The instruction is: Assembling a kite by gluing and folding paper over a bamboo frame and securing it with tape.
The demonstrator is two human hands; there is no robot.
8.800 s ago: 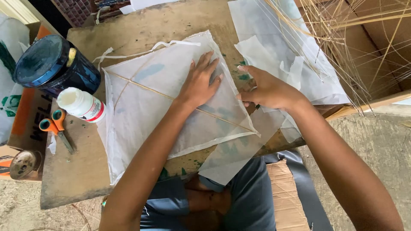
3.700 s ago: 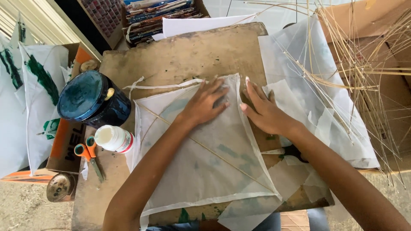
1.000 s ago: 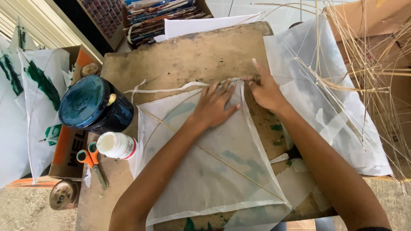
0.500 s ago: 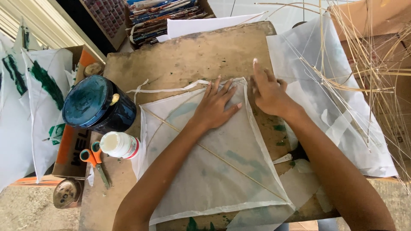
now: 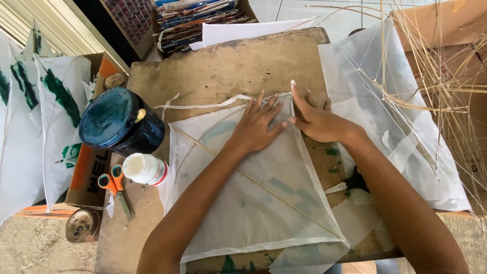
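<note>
Your left hand (image 5: 256, 129) lies flat, fingers spread, on the white tissue-paper kite (image 5: 253, 198); your right hand (image 5: 317, 122) presses its top corner, grip holding nothing.

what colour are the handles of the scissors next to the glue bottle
Orange, on the scissors by the white bottle, head view.

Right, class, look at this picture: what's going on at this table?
A person is working on a white paper kite lying flat on a worn wooden board. The left hand presses flat on the paper near the kite's top corner, while the right hand rests on the top right edge, index finger stretched along it. Thin sticks cross under the paper. To the left stand a dark blue tub, a white bottle and orange-handled scissors. Thin sticks pile at right.
</note>
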